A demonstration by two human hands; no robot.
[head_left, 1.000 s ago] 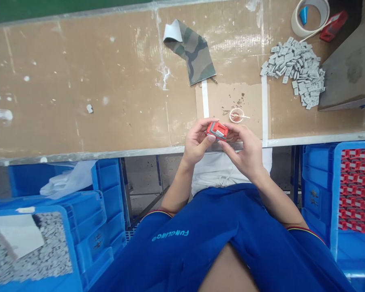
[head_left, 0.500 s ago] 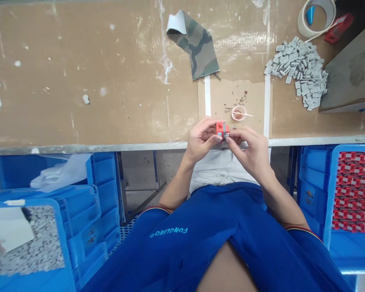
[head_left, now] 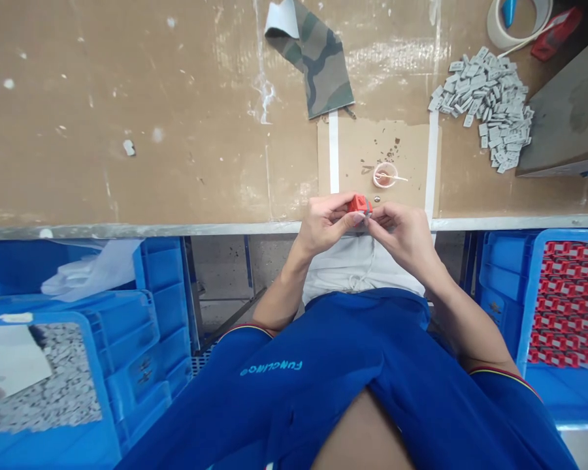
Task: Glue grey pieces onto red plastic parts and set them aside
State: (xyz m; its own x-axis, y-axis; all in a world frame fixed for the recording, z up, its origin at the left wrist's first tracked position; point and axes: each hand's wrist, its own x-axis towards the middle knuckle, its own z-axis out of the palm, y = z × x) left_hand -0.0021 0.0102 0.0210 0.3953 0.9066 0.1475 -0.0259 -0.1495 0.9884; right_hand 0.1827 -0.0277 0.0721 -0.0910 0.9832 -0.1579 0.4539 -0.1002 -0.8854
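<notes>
Red plastic-looking block sits just right of centre frame, pinched between thumb and fingers of the left hand. Right hand comes in from the other side, fingers curled, tips bunched narrow at the block's right end; can't tell if they actually grip it. Both forearms angle inward, so the hands meet right over the near edge of the tabletop. That's brown, scuffed and spotted white, with a small cup just beyond the block, camo cloth at top centre and a heap of grey tabs upper right. Blue crates stand lower left and lower right. Block's tilted, grey band facing right; fingers hide too much to call its long axis.
</notes>
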